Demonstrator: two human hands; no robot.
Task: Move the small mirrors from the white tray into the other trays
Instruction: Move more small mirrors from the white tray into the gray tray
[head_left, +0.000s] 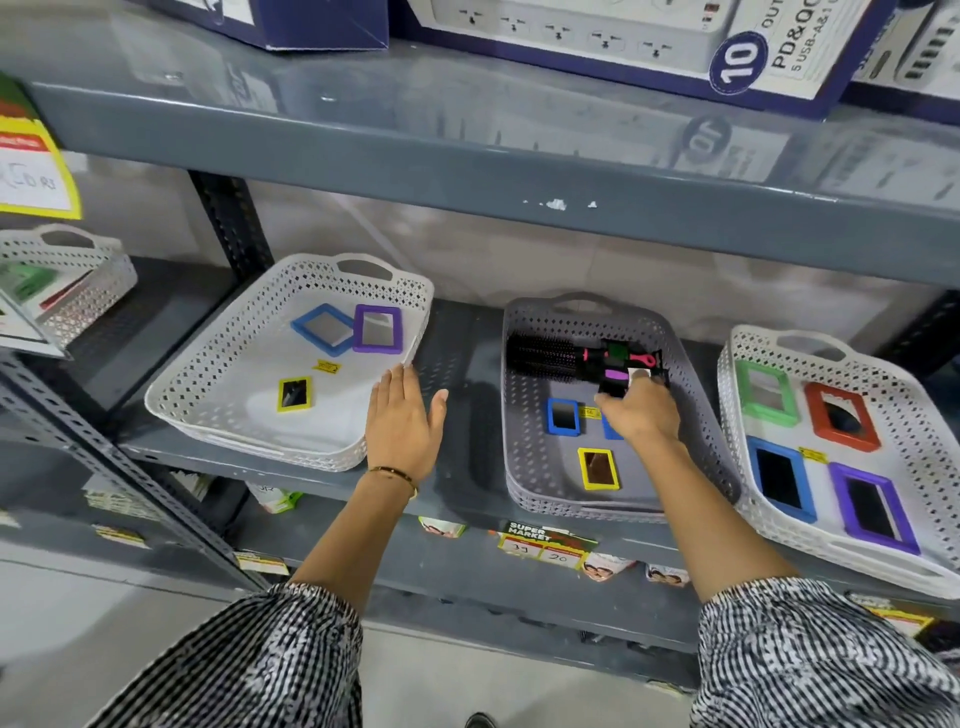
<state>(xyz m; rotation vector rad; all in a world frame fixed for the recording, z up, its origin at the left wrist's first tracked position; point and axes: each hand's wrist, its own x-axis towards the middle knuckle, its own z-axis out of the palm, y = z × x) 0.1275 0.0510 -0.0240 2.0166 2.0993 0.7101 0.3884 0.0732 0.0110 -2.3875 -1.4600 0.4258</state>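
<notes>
Grey metal shelf (467, 338), shop racking. Left hand (402, 421) flat, fingers spread, empty, beside white perforated plastic tray (218, 395). Right hand (641, 410) in grey perforated tray (524, 467); grip unclear.

- Grey metal shelf (467, 332) with perforated dark uprights (234, 223).
- Pale wall (519, 254) behind.
- Boxed power strips (623, 41) on the glossy upper shelf (363, 130).
- Light floor (467, 686) below.

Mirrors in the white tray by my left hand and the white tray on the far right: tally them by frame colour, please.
Blue mirrors: 2
Purple mirrors: 2
Yellow mirror: 1
Green mirror: 1
Red mirror: 1
Total: 7
</notes>
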